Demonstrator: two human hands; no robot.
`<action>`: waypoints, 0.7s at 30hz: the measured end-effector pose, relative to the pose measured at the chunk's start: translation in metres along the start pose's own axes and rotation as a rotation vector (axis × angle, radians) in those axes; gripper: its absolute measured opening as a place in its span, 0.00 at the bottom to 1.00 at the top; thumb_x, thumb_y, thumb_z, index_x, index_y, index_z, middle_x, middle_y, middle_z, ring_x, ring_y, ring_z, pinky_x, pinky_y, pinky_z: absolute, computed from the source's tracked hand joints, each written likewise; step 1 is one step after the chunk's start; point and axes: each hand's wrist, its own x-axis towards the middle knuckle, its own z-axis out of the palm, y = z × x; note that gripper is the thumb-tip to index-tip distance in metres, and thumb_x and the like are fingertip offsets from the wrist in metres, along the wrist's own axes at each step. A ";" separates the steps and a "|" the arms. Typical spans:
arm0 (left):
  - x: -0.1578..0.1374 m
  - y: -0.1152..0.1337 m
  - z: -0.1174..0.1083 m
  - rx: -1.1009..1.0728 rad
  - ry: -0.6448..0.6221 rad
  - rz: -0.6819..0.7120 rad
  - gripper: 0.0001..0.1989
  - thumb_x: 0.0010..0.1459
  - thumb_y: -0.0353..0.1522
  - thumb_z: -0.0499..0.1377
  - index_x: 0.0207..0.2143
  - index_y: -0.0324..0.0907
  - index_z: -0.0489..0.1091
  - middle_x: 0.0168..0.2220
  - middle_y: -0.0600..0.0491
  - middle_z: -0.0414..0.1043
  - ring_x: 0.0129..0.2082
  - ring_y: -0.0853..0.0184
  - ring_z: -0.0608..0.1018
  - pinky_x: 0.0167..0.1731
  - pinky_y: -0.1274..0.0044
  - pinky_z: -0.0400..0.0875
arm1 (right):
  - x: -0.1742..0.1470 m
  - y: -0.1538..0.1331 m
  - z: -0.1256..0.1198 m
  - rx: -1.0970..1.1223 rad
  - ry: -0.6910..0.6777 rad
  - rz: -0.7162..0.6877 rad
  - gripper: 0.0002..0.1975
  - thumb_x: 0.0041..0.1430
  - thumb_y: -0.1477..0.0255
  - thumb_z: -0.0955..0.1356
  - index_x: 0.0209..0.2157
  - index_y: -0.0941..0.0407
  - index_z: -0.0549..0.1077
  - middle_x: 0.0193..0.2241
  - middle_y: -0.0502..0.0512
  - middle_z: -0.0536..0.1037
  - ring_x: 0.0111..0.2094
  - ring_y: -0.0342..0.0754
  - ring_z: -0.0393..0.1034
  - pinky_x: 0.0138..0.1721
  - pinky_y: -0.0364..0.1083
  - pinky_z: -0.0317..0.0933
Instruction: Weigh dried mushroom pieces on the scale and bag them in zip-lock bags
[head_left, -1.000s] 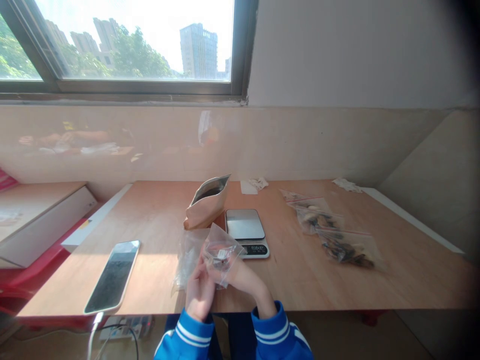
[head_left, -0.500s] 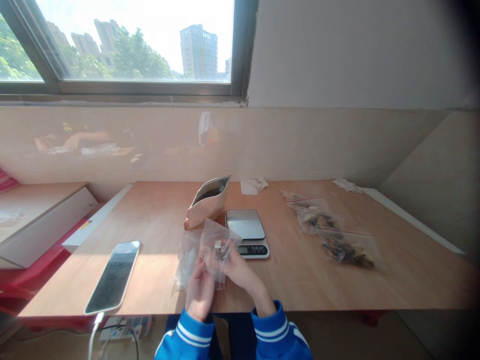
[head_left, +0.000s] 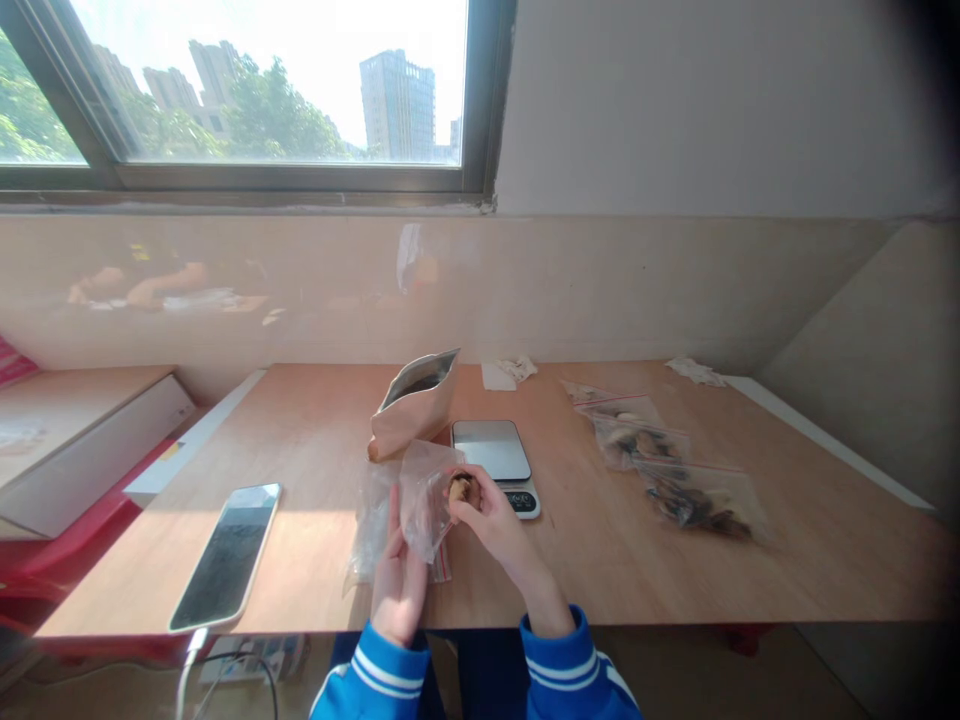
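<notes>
Along the table's front edge (head_left: 585, 622), lower left, lies the phone (head_left: 225, 560). At lower centre, the left hand (head_left: 401, 585) holds the bag (head_left: 426, 505) in loosely curled fingers; just beside it, the right hand (head_left: 495, 520) pinches the brown piece (head_left: 465, 491), fingertips nearly together. Open wood stretches right toward the filled bags (head_left: 697, 508). Beyond the hands sit the scale (head_left: 491, 450) and the gaping pouch (head_left: 411, 418).

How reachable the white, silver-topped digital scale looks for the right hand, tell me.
Probably yes: the right hand is beside the scale, nothing visibly between them, though it holds a brown, wrinkled piece.
</notes>
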 end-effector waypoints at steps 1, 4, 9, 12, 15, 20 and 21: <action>0.000 0.000 0.001 0.038 0.034 -0.008 0.25 0.69 0.32 0.34 0.66 0.51 0.31 0.65 0.51 0.51 0.63 0.72 0.58 0.61 0.81 0.51 | -0.001 -0.006 -0.002 0.018 0.002 -0.001 0.16 0.50 0.73 0.69 0.42 0.53 0.68 0.35 0.49 0.72 0.33 0.43 0.67 0.36 0.43 0.65; 0.002 0.000 0.009 0.167 0.128 -0.048 0.25 0.68 0.30 0.36 0.67 0.40 0.41 0.64 0.49 0.55 0.64 0.76 0.55 0.60 0.86 0.51 | 0.003 -0.029 -0.004 0.064 0.063 -0.085 0.16 0.53 0.70 0.68 0.45 0.53 0.66 0.34 0.49 0.72 0.30 0.41 0.67 0.36 0.43 0.65; 0.002 0.000 0.025 0.349 0.253 0.034 0.24 0.66 0.29 0.40 0.64 0.45 0.53 0.62 0.56 0.60 0.63 0.72 0.58 0.62 0.78 0.52 | 0.046 -0.070 0.013 -0.063 0.170 -0.470 0.19 0.57 0.68 0.68 0.50 0.52 0.62 0.42 0.53 0.71 0.44 0.45 0.68 0.48 0.46 0.65; 0.001 0.000 0.030 0.378 0.319 0.033 0.25 0.66 0.30 0.41 0.65 0.46 0.52 0.61 0.55 0.62 0.62 0.70 0.61 0.62 0.73 0.55 | 0.083 -0.086 0.026 -0.227 0.207 -0.716 0.19 0.60 0.68 0.65 0.53 0.52 0.60 0.48 0.57 0.68 0.48 0.46 0.66 0.51 0.48 0.64; 0.001 0.000 0.030 0.358 0.342 0.010 0.25 0.67 0.31 0.40 0.66 0.44 0.48 0.61 0.53 0.63 0.61 0.69 0.62 0.61 0.74 0.58 | 0.113 -0.088 0.033 -0.483 0.170 -0.868 0.17 0.62 0.71 0.62 0.53 0.52 0.61 0.50 0.58 0.67 0.53 0.48 0.63 0.54 0.49 0.61; 0.001 -0.003 0.022 0.209 0.294 0.052 0.27 0.67 0.29 0.37 0.67 0.45 0.40 0.60 0.53 0.64 0.60 0.72 0.64 0.60 0.78 0.58 | 0.134 -0.075 0.034 -0.746 0.074 -0.905 0.16 0.60 0.76 0.61 0.50 0.53 0.63 0.47 0.58 0.69 0.51 0.49 0.65 0.54 0.49 0.61; 0.001 -0.003 0.021 0.175 0.270 0.047 0.26 0.67 0.30 0.37 0.67 0.46 0.39 0.60 0.53 0.64 0.60 0.72 0.64 0.60 0.77 0.58 | 0.134 -0.073 0.034 -0.765 0.067 -0.905 0.16 0.60 0.76 0.61 0.50 0.53 0.64 0.46 0.58 0.70 0.51 0.49 0.65 0.54 0.49 0.61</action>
